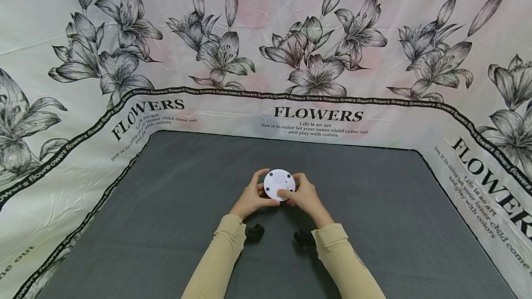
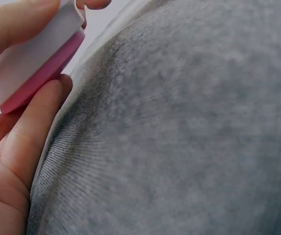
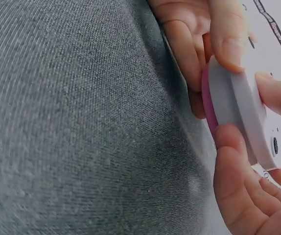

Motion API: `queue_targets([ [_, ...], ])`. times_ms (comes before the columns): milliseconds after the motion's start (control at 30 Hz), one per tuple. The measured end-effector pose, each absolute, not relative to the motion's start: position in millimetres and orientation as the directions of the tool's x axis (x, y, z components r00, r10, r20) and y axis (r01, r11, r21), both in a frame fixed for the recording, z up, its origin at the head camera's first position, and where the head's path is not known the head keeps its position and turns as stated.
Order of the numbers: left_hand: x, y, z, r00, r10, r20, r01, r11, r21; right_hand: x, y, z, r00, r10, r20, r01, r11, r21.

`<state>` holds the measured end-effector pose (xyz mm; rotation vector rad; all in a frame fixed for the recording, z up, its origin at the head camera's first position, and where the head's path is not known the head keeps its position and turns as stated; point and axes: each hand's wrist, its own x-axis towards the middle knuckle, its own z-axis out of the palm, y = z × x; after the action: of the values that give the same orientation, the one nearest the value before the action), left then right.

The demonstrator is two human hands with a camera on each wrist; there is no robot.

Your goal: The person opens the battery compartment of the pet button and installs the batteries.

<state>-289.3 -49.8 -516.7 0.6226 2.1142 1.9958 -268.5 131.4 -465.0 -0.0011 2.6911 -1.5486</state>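
Observation:
A round white device [image 1: 279,182] with small black feet and a cluster of tiny holes faces up in the head view. Its far side is pink, as the edge-on device [image 3: 243,107] shows in the right wrist view. My left hand [image 1: 254,196] grips its left edge, fingers spread round the rim and thumb along the lower edge. With the right hand [image 1: 306,197] I hold the opposite edge, and that thumb [image 3: 277,93] presses on the white face. In the left wrist view, the left fingers lie against the pink side of the device [image 2: 37,63].
A dark grey cloth [image 1: 187,188] covers the table under both hands. Behind it and at both sides hangs a white sheet [image 1: 232,114] printed with flowers and lettering. Black wrist gear [image 1: 254,233] shows below the left wrist, with similar gear [image 1: 304,238] by the right.

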Motion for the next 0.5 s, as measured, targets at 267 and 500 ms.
queue_targets([
  [267,-287,-43,-513,-0.903,0.405,0.145,0.231,0.171,0.958,-266,137,-467,-0.999,0.041,-0.013,0.032,0.51,-0.86],
  [500,-286,-37,-495,-0.924,0.356,0.142,0.241,0.25,0.938,-268,146,-460,-0.986,0.091,0.138,-0.074,0.505,-0.86],
])
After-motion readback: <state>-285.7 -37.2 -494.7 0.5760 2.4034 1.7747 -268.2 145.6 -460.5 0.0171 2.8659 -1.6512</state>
